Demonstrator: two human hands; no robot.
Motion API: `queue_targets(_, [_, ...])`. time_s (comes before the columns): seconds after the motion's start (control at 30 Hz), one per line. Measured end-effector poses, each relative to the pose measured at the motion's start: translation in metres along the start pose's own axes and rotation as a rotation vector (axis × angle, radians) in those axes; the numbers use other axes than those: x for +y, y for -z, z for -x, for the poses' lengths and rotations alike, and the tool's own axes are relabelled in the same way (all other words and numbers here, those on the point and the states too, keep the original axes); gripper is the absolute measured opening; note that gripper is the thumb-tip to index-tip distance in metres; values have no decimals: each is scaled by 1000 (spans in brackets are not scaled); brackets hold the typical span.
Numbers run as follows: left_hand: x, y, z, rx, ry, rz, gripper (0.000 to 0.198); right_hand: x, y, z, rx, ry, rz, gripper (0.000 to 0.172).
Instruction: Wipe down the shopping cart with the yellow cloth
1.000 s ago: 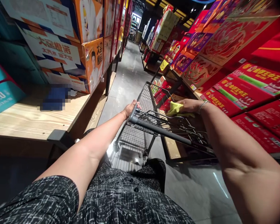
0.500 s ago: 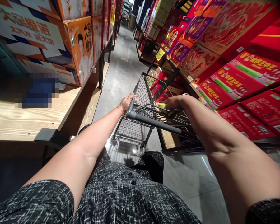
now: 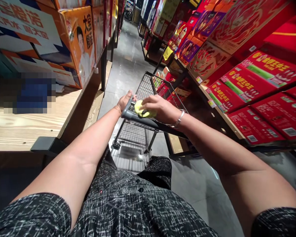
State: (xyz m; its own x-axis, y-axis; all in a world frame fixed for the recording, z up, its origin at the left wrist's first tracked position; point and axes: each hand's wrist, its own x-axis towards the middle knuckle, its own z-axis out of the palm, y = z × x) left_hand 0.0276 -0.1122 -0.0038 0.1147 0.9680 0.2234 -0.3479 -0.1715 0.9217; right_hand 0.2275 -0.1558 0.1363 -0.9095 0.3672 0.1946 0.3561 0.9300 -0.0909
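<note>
Since half a second ago the yellow cloth (image 3: 142, 111) has come back out of the wire seat area and left along the cart, and it now lies on the handle bar (image 3: 156, 124), near that bar's left end. Over it the right hand (image 3: 160, 108), with a bracelet (image 3: 179, 118) at the wrist, has its fingers together and curled down, pinning the cloth to the bar. Just left of it, nearly touching the cloth, the left hand (image 3: 124, 100) is closed round the end of the bar. Beyond the hands the wire cart (image 3: 146, 86) points away down the aisle; through its mesh only floor and the low shelf's red packs show, and whether anything lies inside cannot be told. Its right side runs close along the right-hand shelving, where flat red cartons (image 3: 268, 118) lie in rows, their edges jutting towards the cart. On the left, a wooden shelf (image 3: 27, 131) carries stacked orange cartons (image 3: 81, 42) and a blurred blue item (image 3: 33, 95), with a dark corner bracket (image 3: 43, 144) at its near edge. Between the two sides, the grey floor (image 3: 127, 62) runs open into the far distance.
</note>
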Motion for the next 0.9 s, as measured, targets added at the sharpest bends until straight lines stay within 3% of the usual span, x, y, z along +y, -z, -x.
queue_targets(0.1, [12,6,0,21,-15,-11,62,-1,7,37,-10,-17,13,22])
queue_targets(0.27, [22,10,1,24,43,17,57,1,27,78,-118,-190,-20,25])
queue_targets(0.4, [20,7,0,61,62,46,55,3,40,117,-179,-442,-14,25])
queue_targets(0.5, [19,6,-1,63,52,54,54,14,50,161,-169,-651,17,23])
queue_targets(0.67, [23,2,3,58,48,49,55,39,69,225,-71,-911,176,21])
queue_targets(0.8, [25,-5,8,81,32,25,59,41,74,215,98,-1176,404,24])
queue_targets(0.9, [23,-11,10,88,11,-10,61,29,56,172,266,-1207,162,24])
